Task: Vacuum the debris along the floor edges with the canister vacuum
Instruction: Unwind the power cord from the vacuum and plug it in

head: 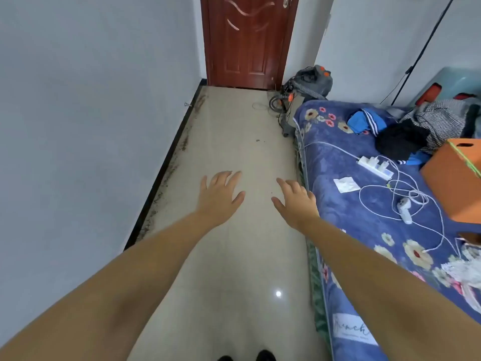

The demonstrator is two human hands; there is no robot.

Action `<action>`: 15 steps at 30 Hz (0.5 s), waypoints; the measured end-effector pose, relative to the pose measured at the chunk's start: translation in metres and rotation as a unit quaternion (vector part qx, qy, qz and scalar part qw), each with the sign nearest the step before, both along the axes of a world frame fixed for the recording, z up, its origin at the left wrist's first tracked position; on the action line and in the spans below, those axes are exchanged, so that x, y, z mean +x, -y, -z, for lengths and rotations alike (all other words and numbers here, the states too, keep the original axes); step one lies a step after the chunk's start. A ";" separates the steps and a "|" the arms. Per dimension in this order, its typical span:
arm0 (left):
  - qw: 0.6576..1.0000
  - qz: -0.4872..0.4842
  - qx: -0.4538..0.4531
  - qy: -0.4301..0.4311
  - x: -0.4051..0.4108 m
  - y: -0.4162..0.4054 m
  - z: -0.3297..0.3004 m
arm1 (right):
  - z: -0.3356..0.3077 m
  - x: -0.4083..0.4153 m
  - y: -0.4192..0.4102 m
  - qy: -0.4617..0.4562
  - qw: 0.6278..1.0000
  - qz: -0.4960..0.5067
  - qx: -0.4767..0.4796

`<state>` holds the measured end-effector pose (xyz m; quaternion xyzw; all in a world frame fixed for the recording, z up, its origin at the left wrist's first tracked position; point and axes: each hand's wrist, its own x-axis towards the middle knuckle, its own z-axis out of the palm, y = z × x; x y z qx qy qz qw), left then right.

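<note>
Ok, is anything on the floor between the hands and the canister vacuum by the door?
Nothing visible blocks the way. Open tile runs from both empty hands, left hand and right hand, to the canister vacuum wedged beside the bed.

Blue floral bedspread [364,212]; red-brown door [247,40]; grey vacuum [309,84] (orange accents)

Head-worn wide view, forward and down over floor [234,142]

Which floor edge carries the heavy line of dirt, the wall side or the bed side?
The wall side: dark debris runs along the black baseboard on the left. The edge by the bed shows only a few scattered specks.
</note>
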<state>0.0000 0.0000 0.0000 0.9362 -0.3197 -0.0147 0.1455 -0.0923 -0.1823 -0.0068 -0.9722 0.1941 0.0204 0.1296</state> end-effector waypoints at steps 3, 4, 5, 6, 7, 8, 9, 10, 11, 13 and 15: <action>1.000 -0.001 0.020 0.001 0.013 0.003 0.004 | 0.007 0.005 0.005 -0.024 1.000 0.009 -0.010; 1.000 0.000 0.019 -0.003 0.018 0.005 0.004 | 0.007 0.007 0.008 -0.033 0.999 0.013 -0.008; 1.000 0.002 0.017 -0.013 0.023 0.009 0.002 | 0.007 0.011 0.011 -0.039 0.999 0.015 -0.004; 1.000 0.006 0.016 -0.016 0.030 0.015 0.001 | 0.008 0.015 0.016 -0.041 0.999 0.015 -0.002; 1.000 0.010 0.015 -0.016 0.038 0.022 0.000 | 0.007 0.021 0.021 -0.042 0.999 0.015 -0.003; 1.000 0.013 0.013 -0.014 0.048 0.030 -0.002 | 0.005 0.029 0.028 -0.039 0.999 0.015 -0.004; 1.000 0.017 0.011 -0.015 0.058 0.039 -0.003 | 0.004 0.038 0.036 -0.039 0.999 0.015 -0.006; 1.000 0.022 0.009 -0.015 0.068 0.049 -0.004 | 0.003 0.048 0.045 -0.037 0.999 0.015 -0.008; 1.000 0.025 0.006 -0.017 0.079 0.059 -0.005 | 0.003 0.059 0.054 -0.037 0.999 0.015 -0.009; 0.999 0.027 0.006 -0.019 0.105 0.079 -0.004 | 0.004 0.085 0.075 -0.039 0.999 0.016 -0.011; 0.999 0.021 0.006 -0.023 0.134 0.102 -0.004 | 0.003 0.117 0.099 -0.042 0.999 0.015 -0.014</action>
